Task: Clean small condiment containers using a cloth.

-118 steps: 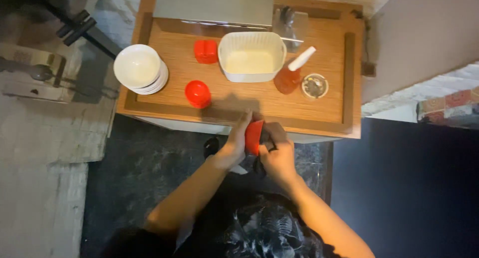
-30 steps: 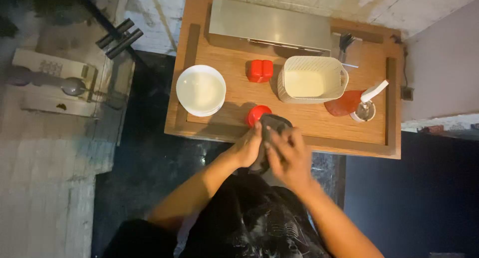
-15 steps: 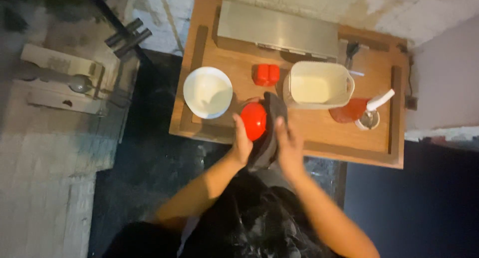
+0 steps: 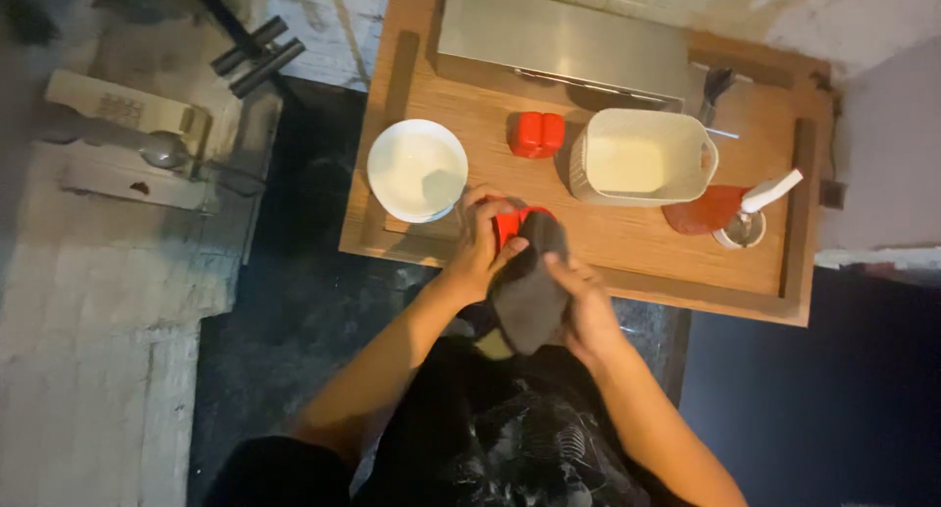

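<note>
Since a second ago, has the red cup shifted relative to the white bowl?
Yes. The red cup has left the tray beside the white bowl; the left hand grips it at the tray's near edge, grey cloth over it.

A red cup at the centre of the frame is half covered by a dark grey cloth. The surface is light brown wood. On it are a white bowl, a red block, a cream tub, a silvery metal box and a reddish-orange bottle with a white nozzle.
</note>
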